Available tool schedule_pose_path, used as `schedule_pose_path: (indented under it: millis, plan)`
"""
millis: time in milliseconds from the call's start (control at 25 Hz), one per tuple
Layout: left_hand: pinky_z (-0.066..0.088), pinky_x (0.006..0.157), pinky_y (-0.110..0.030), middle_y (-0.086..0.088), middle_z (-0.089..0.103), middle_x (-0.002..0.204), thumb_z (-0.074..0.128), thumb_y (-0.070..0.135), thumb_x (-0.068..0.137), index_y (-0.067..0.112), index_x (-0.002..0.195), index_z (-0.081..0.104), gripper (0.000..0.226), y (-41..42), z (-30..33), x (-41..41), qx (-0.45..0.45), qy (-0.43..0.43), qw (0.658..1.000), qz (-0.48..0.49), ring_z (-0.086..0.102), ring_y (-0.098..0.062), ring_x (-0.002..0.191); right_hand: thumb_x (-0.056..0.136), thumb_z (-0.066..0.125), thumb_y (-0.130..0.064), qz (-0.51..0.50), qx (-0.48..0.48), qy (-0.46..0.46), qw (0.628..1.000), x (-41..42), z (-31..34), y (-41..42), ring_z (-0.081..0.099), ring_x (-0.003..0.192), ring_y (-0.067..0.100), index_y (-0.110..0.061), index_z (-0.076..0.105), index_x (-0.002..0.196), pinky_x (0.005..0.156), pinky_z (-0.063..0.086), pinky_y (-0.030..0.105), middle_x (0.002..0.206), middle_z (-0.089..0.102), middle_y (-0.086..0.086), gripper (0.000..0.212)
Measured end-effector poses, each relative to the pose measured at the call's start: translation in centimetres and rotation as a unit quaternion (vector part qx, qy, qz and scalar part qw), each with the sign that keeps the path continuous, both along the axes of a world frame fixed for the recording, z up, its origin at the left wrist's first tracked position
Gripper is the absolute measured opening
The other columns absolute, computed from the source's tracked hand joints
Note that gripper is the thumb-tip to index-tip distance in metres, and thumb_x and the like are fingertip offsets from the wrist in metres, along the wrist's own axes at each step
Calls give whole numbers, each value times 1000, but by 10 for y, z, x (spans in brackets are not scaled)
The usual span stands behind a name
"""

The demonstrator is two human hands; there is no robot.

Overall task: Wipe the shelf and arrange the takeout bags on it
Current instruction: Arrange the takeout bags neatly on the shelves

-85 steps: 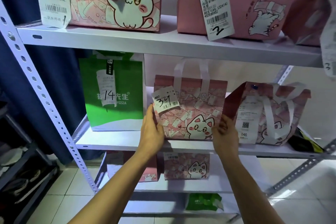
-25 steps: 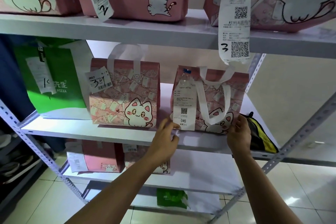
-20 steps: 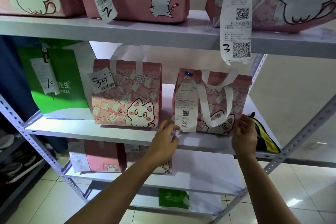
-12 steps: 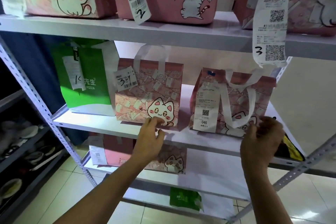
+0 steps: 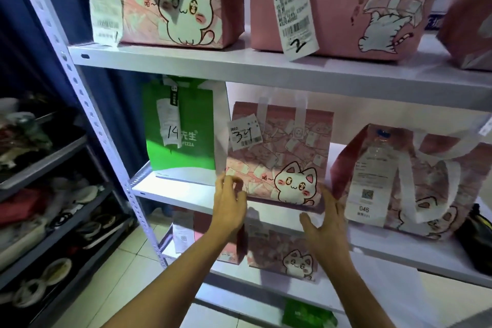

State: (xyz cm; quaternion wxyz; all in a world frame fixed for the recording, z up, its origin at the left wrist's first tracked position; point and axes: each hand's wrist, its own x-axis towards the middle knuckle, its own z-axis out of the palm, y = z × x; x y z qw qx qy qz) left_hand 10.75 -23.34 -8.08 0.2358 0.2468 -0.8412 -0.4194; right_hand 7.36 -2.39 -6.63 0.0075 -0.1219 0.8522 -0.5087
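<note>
The cat bag (image 5: pixel 279 157), pink with a white cat and a slip marked 34, stands upright on the middle shelf (image 5: pixel 186 192), between the green bag (image 5: pixel 183 130) and another pink bag (image 5: pixel 415 181). The left hand (image 5: pixel 230 202) is at its lower left corner, fingers curled loosely beside the bag; whether they touch it is unclear. The right hand (image 5: pixel 324 221) is spread wide at the lower right corner, fingertips near the bag's bottom edge, holding nothing. The green bag carries a slip marked 14; the other pink bag shows a clear bottle top at its mouth and a slip marked 046, its handles flopped forward. On the top shelf (image 5: pixel 239 61) stand more pink cat bags (image 5: pixel 346 8), one tagged 2. What the other bags hold cannot be seen.
</note>
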Motion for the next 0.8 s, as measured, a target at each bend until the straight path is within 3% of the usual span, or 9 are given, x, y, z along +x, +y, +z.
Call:
schedule_pose_path:
  millis: [120, 280, 360, 480, 520, 640, 800]
  plan:
    - [43, 89, -24, 0, 44, 122, 50, 10, 99, 12, 108, 54, 11, -9, -4, -6, 10, 9, 1000, -27, 56, -16, 101, 93, 68, -14, -5, -21, -3, 1000, -3, -1, -9, 49, 122, 18, -35, 33, 152, 100, 46, 40, 150, 41, 0, 72]
    - [46, 94, -32, -3, 46, 123, 53, 7, 95, 14, 106, 53, 13, -19, -6, -11, 8, 12, 999, -47, 54, -16, 100, 91, 68, -17, -53, -22, -6, 998, -3, -6, -17, 50, 132, 25, -47, 32, 145, 104, 48, 58, 151, 45, 2, 71]
    - [46, 97, -31, -2, 46, 125, 52, 10, 96, 16, 105, 53, 11, -26, -7, -10, 3, 17, 998, -60, 54, -17, 109, 91, 68, -13, -91, -22, 17, 995, 0, -5, -24, 52, 129, 29, -39, 37, 143, 103, 48, 55, 146, 48, 7, 65]
    - [44, 93, -20, 3, 47, 120, 52, 14, 98, 18, 106, 56, 9, -41, -10, 1, 26, 30, 998, -44, 53, -14, 115, 91, 68, -8, -121, -46, 58, 990, 10, 0, -45, 54, 124, 27, -32, 42, 141, 101, 48, 48, 141, 49, 7, 61]
    - [46, 92, -20, 4, 48, 117, 52, 12, 97, 19, 106, 56, 11, -48, -11, 7, 36, 36, 998, -27, 53, -13, 111, 91, 67, -7, -108, -54, 64, 991, 14, 1, -56, 54, 123, 24, -34, 43, 140, 101, 48, 48, 139, 50, 4, 62]
    - [48, 94, -42, 0, 51, 112, 53, 6, 91, 17, 109, 54, 21, -81, -13, 25, 36, 74, 995, 59, 53, -21, 107, 92, 65, -5, -17, -77, 66, 995, 23, 2, -101, 54, 122, 10, -38, 44, 139, 104, 49, 44, 132, 53, -7, 61]
    - [42, 101, -43, -8, 44, 132, 52, 2, 89, 8, 133, 45, 45, -139, -2, 44, 72, 117, 971, 197, 45, -26, 119, 94, 60, -13, 127, -64, 17, 990, 26, 10, -175, 49, 132, 7, -38, 39, 147, 110, 44, 37, 144, 49, -15, 62]
